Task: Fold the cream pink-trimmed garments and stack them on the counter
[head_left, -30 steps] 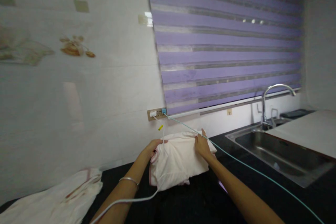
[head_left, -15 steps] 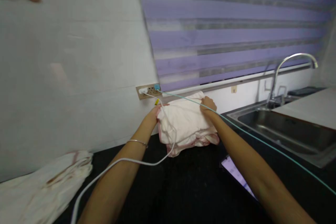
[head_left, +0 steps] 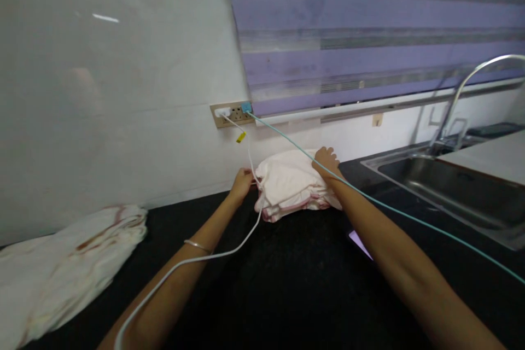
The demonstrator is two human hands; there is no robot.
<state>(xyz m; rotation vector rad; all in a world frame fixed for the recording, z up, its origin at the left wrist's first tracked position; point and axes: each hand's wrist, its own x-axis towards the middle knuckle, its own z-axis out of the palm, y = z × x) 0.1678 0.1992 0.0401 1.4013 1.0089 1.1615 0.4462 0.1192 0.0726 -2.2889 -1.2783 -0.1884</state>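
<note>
A folded pale pink cloth (head_left: 293, 185) with pink edging lies on the black countertop (head_left: 295, 279) close to the wall. My left hand (head_left: 241, 182) grips its left edge; a thin bangle sits on that forearm. My right hand (head_left: 326, 160) rests on the cloth's upper right corner with fingers bent over it. A white cable (head_left: 229, 249) runs from the wall socket (head_left: 232, 113) down across my left arm. A teal cable (head_left: 369, 199) leaves the same socket and passes over my right arm.
A crumpled cream cloth (head_left: 65, 265) with reddish stains lies at the left. A steel sink (head_left: 459, 191) and curved tap (head_left: 471, 87) are at the right. A lit phone screen (head_left: 361, 241) peeks out under my right forearm. Purple blinds (head_left: 369, 33) hang above.
Both hands have pushed the folded cloth back toward the wall and set it flat on the counter. The view has tilted downward.
</note>
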